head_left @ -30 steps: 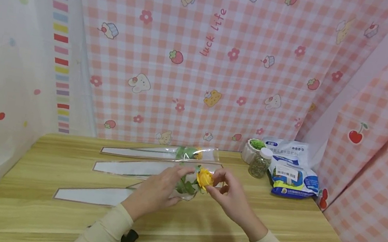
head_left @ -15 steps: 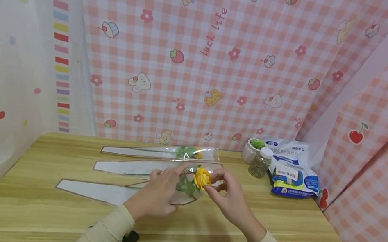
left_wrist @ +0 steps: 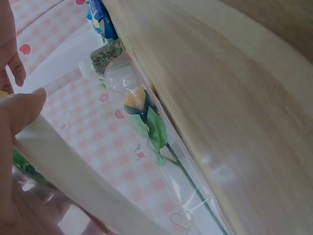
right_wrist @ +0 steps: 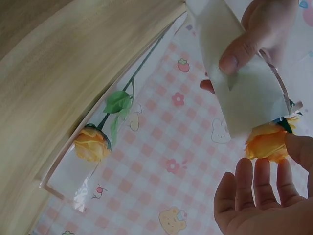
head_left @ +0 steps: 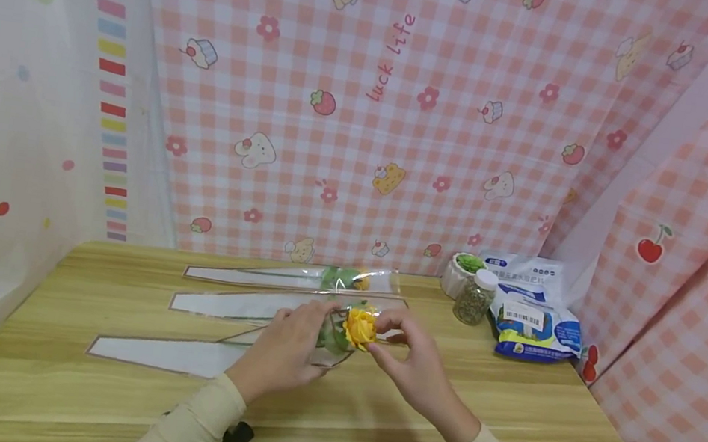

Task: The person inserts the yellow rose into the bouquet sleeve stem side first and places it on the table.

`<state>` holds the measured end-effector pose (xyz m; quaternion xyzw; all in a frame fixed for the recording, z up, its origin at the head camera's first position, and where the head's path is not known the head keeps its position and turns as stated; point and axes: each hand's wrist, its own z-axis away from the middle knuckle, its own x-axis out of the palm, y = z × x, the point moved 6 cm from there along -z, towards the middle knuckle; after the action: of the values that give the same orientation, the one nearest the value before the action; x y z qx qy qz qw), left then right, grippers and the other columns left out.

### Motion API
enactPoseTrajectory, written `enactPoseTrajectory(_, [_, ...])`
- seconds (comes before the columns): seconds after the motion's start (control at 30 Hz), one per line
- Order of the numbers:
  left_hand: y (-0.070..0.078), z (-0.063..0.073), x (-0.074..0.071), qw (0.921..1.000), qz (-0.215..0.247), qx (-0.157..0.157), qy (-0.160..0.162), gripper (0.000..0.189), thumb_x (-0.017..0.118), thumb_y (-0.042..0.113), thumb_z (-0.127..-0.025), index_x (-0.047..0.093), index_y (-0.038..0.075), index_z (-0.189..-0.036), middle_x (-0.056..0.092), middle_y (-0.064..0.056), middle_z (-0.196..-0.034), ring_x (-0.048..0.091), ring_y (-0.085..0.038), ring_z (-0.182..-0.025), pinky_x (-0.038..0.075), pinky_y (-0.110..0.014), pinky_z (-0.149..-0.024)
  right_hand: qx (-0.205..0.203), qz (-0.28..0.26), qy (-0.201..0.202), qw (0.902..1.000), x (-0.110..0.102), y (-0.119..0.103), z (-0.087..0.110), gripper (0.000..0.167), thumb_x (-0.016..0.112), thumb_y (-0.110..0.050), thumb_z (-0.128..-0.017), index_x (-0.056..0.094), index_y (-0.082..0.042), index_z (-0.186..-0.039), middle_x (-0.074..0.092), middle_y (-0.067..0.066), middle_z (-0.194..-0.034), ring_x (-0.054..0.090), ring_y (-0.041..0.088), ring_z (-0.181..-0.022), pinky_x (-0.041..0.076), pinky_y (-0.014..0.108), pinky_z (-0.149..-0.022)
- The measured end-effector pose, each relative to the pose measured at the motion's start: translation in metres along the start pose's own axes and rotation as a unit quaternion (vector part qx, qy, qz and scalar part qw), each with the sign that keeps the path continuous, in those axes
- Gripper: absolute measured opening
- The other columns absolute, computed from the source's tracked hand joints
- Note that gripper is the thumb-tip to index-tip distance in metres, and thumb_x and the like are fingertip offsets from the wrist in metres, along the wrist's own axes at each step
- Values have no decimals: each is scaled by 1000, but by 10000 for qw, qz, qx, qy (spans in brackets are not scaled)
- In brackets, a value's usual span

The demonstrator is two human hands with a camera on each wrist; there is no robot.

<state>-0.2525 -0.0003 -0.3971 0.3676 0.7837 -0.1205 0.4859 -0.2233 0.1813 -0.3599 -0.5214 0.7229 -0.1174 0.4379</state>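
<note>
A yellow rose (head_left: 359,329) with green leaves lies in a clear, brown-edged flower sleeve (head_left: 165,355) with a white backing. Its bloom pokes out of the sleeve's wide end. My left hand (head_left: 282,347) grips the sleeve just below the bloom; in the right wrist view the left thumb (right_wrist: 239,55) presses the white backing. With thumb and fingertips, my right hand (head_left: 417,370) pinches the petals, plain on the rose bloom (right_wrist: 266,143) in the right wrist view. The stem is mostly hidden behind my left hand.
Two more sleeves lie behind on the wooden table (head_left: 502,423): a far sleeve (head_left: 279,273) with a yellow rose, and a nearer sleeve (head_left: 227,304), partly covered. At the back right stand a white pot (head_left: 455,277), a lidded jar (head_left: 474,300) and plastic packets (head_left: 536,326).
The rose bloom and my right hand have moved slightly left, toward the sleeve. My left hand has shifted its hold on the sleeve, whose narrow end now reaches a little farther left.
</note>
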Motion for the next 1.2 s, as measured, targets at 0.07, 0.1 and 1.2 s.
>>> enactPoseTrajectory(0.07, [0,0,-1,10000,-2,30,30,92,88,34,-76,36,7,-147,58,-12,-128,56,-25,-117,50,-50,-91,-23,85,-8,10000,2,1,0,26,77,2,-87,64,-6,-108,67,8,-112,64,25,-103,59,41,-83])
enactPoseTrajectory(0.1, [0,0,-1,10000,-8,40,39,92,88,33,-75,37,6,-147,58,-13,-129,55,-26,-118,50,-51,-92,-32,113,-21,9999,2,1,1,26,76,2,-87,65,-6,-109,68,8,-113,64,25,-103,59,41,-83])
enactPoseTrajectory(1.2, [2,0,-2,9967,-675,386,246,98,90,38,-74,32,12,-149,53,-12,-137,51,-28,-128,49,-56,-94,85,586,-115,9982,33,-12,15,20,78,-7,-88,60,-17,-88,60,7,-134,57,32,-125,51,52,-100])
